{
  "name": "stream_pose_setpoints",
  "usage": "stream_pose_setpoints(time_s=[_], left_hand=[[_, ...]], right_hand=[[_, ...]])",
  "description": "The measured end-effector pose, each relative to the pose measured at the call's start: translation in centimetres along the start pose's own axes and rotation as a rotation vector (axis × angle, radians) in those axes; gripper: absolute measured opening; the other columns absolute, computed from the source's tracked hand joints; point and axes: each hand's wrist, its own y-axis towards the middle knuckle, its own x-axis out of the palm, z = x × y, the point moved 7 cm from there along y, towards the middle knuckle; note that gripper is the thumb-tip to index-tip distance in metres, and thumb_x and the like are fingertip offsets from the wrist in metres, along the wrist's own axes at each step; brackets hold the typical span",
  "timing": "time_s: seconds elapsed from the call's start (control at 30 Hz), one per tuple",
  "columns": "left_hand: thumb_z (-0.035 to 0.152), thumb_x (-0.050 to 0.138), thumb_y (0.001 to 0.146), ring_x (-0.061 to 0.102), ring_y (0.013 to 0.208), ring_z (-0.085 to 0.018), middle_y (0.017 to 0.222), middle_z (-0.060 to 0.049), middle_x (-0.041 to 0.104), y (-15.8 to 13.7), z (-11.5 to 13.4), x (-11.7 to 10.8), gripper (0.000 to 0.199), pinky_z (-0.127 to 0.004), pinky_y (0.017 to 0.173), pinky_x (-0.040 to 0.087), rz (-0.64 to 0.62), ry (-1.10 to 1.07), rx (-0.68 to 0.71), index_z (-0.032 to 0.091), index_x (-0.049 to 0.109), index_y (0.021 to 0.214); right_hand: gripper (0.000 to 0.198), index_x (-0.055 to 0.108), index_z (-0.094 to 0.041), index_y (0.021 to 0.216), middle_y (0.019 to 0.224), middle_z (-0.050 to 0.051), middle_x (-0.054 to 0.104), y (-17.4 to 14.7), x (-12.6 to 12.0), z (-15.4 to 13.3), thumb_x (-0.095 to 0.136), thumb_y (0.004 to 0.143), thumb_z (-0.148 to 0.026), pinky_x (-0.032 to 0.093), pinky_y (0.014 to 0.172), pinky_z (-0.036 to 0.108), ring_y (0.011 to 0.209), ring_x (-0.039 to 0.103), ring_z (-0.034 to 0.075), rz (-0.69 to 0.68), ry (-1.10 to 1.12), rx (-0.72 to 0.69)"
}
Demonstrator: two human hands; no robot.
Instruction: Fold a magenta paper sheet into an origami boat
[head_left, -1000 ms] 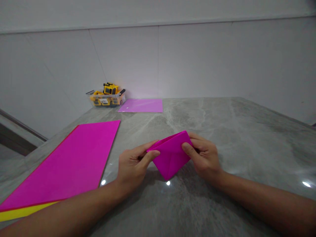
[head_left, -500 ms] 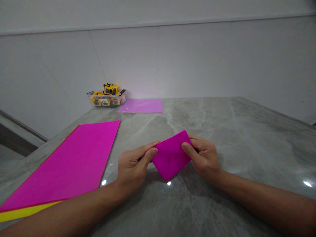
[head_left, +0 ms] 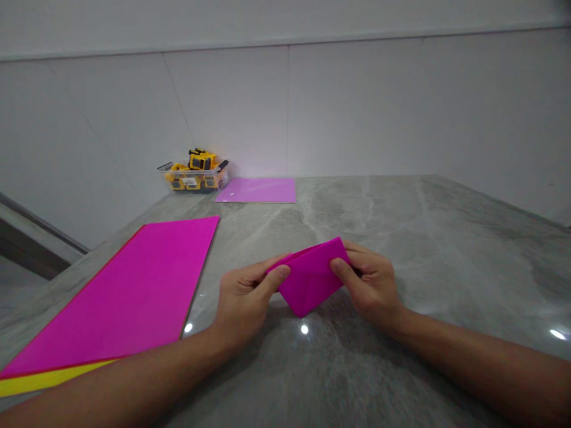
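Observation:
A folded piece of magenta paper [head_left: 307,282] is held up just above the table, its pointed corner facing down toward me. My left hand [head_left: 245,294] pinches its left corner, thumb in front and fingers behind. On the other side, my right hand [head_left: 368,282] grips the right edge, the thumb pressed on the front face. Along the top, the paper's layers stand slightly apart, leaving a narrow gap. The fingertips behind the paper are hidden.
Left of my hands lies a stack of magenta sheets [head_left: 138,291], with red and yellow sheets [head_left: 57,377] showing beneath. Against the wall stand a clear plastic box [head_left: 209,179] of yellow toy vehicles [head_left: 202,160] and a pack of light purple paper [head_left: 259,190]. The grey marbled table [head_left: 446,255] carries everything.
The folded paper has tipped, so its lower point sits higher and its top layers have parted slightly. My left thumb has shifted a little right onto its face.

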Motion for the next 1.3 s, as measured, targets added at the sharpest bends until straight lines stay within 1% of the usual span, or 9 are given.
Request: stream_pose_setpoints(time_s=[0.17, 0.33, 0.47, 0.6, 0.7, 0.9, 1.03, 1.2, 1.3], left_hand=[[0.025, 0.069, 0.083, 0.072, 0.077, -0.014, 0.092, 0.001, 0.078, 0.1, 0.1, 0.1, 0.016, -0.020, 0.071, 0.059, 0.016, -0.049, -0.007, 0.029, 0.078, 0.096], [0.026, 0.070, 0.083, 0.072, 0.081, -0.015, 0.094, -0.001, 0.078, 0.1, -0.1, -0.1, 0.015, -0.021, 0.075, 0.058, 0.023, -0.072, -0.004, 0.027, 0.079, 0.094], [0.031, 0.070, 0.082, 0.070, 0.078, -0.014, 0.096, -0.001, 0.078, 0.1, -0.6, 0.0, 0.018, -0.020, 0.071, 0.056, -0.006, -0.089, -0.051, 0.028, 0.078, 0.098], [0.032, 0.070, 0.081, 0.065, 0.066, -0.013, 0.081, -0.001, 0.078, 0.2, -0.4, 0.5, 0.019, -0.019, 0.061, 0.052, -0.084, 0.025, -0.053, 0.023, 0.079, 0.095], [0.035, 0.065, 0.085, 0.060, 0.060, -0.012, 0.071, 0.000, 0.074, 0.2, -0.2, 0.6, 0.022, -0.020, 0.058, 0.049, -0.098, 0.048, -0.027, 0.020, 0.080, 0.091], [0.034, 0.060, 0.089, 0.063, 0.070, -0.014, 0.076, -0.001, 0.074, -0.1, -0.5, 0.9, 0.024, -0.023, 0.068, 0.051, -0.145, -0.047, -0.031, 0.020, 0.079, 0.095], [0.031, 0.058, 0.091, 0.062, 0.070, -0.014, 0.077, -0.002, 0.073, -0.2, -0.4, 1.1, 0.024, -0.023, 0.069, 0.051, -0.164, -0.074, -0.032, 0.020, 0.078, 0.094], [0.034, 0.054, 0.093, 0.059, 0.068, -0.015, 0.077, -0.003, 0.071, -0.3, -0.5, 1.2, 0.028, -0.026, 0.070, 0.051, -0.188, -0.114, -0.022, 0.019, 0.078, 0.095], [0.033, 0.054, 0.093, 0.059, 0.070, -0.016, 0.081, -0.005, 0.071, -0.4, -0.8, 1.1, 0.027, -0.028, 0.072, 0.050, -0.189, -0.115, -0.013, 0.018, 0.077, 0.098]], right_hand=[[0.031, 0.059, -0.017, 0.062, 0.069, 0.002, 0.061, -0.1, 0.0, 0.2, 0.053, 0.092, -0.023, 0.043, 0.058, 0.026, 0.066, 0.058, 0.015, 0.000, 0.009, 0.012], [0.031, 0.059, -0.017, 0.063, 0.069, 0.002, 0.060, 0.1, 0.1, 0.3, 0.053, 0.092, -0.023, 0.042, 0.057, 0.026, 0.065, 0.057, 0.015, 0.002, 0.003, 0.008], [0.030, 0.061, -0.017, 0.064, 0.070, 0.002, 0.061, 0.1, 0.1, 0.2, 0.053, 0.092, -0.023, 0.042, 0.056, 0.026, 0.065, 0.057, 0.015, 0.003, 0.013, 0.003], [0.026, 0.064, -0.017, 0.068, 0.071, 0.003, 0.062, 0.1, 0.3, -0.1, 0.054, 0.091, -0.021, 0.042, 0.055, 0.025, 0.064, 0.057, 0.015, -0.016, 0.044, -0.015], [0.025, 0.065, -0.016, 0.069, 0.073, 0.003, 0.062, 0.2, 0.4, -0.2, 0.054, 0.091, -0.020, 0.043, 0.057, 0.025, 0.065, 0.057, 0.014, -0.024, 0.061, -0.016], [0.024, 0.067, -0.017, 0.072, 0.076, 0.003, 0.064, 0.3, 0.6, -0.1, 0.054, 0.091, -0.019, 0.043, 0.057, 0.024, 0.066, 0.057, 0.013, -0.030, 0.095, -0.009], [0.024, 0.067, -0.016, 0.071, 0.076, 0.003, 0.063, 0.2, 0.6, 0.2, 0.054, 0.091, -0.020, 0.042, 0.056, 0.024, 0.065, 0.057, 0.013, -0.033, 0.104, -0.002], [0.024, 0.066, -0.017, 0.071, 0.079, 0.003, 0.064, 0.2, 0.6, 0.2, 0.055, 0.091, -0.020, 0.044, 0.059, 0.024, 0.069, 0.058, 0.014, -0.049, 0.103, 0.004], [0.025, 0.066, -0.017, 0.069, 0.078, 0.003, 0.064, 0.3, 0.7, 0.2, 0.055, 0.091, -0.020, 0.044, 0.059, 0.024, 0.068, 0.058, 0.014, -0.053, 0.109, -0.004]])
